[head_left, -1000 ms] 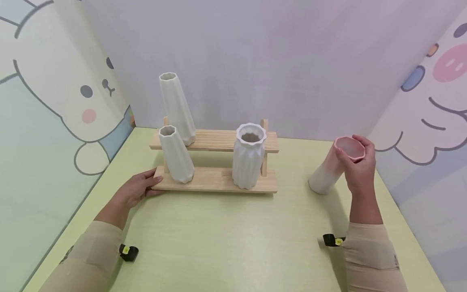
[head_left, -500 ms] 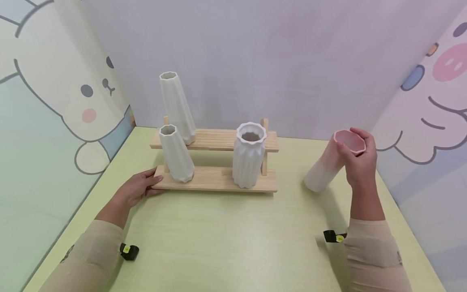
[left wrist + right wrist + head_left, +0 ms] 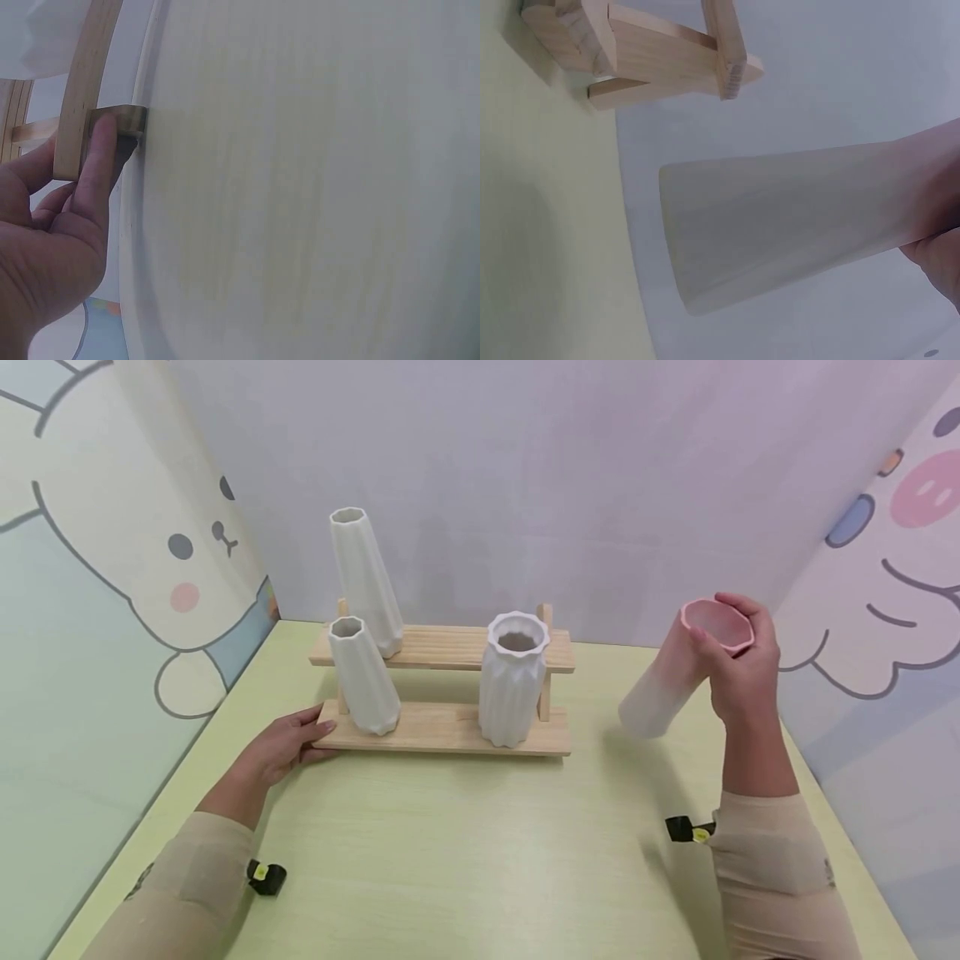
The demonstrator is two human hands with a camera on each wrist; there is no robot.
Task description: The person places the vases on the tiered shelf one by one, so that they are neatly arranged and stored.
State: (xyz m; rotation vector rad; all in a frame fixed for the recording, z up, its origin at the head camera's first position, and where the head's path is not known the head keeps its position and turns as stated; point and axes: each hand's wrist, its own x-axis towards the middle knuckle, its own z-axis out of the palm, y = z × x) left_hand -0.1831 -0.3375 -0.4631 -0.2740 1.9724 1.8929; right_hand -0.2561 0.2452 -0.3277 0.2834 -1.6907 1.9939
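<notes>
A pink-and-white vase (image 3: 663, 681) tilts in the grip of my right hand (image 3: 742, 668), fingers and thumb around its pink upper end. Its white base (image 3: 705, 232) hangs above the table in the right wrist view. My left hand (image 3: 281, 747) grips the left end of the lower board of a two-tier wooden stand (image 3: 435, 728), thumb on top and fingers beneath; the left wrist view shows those fingers (image 3: 94, 176) against the wood. A short white vase (image 3: 365, 681) and a ruffled-rim white vase (image 3: 512, 693) stand on the lower board, a tall white vase (image 3: 367, 581) on the upper one.
The pale yellow-green table (image 3: 465, 860) runs back to a plain lilac wall (image 3: 480, 485). Cartoon-printed walls rise at the left and right sides. Black wrist cameras (image 3: 266, 878) jut inward from both sleeves.
My right hand has lifted the pink-and-white vase off the table and moved it up, its base swinging left as it tilts more. The left hand and the stand have stayed put.
</notes>
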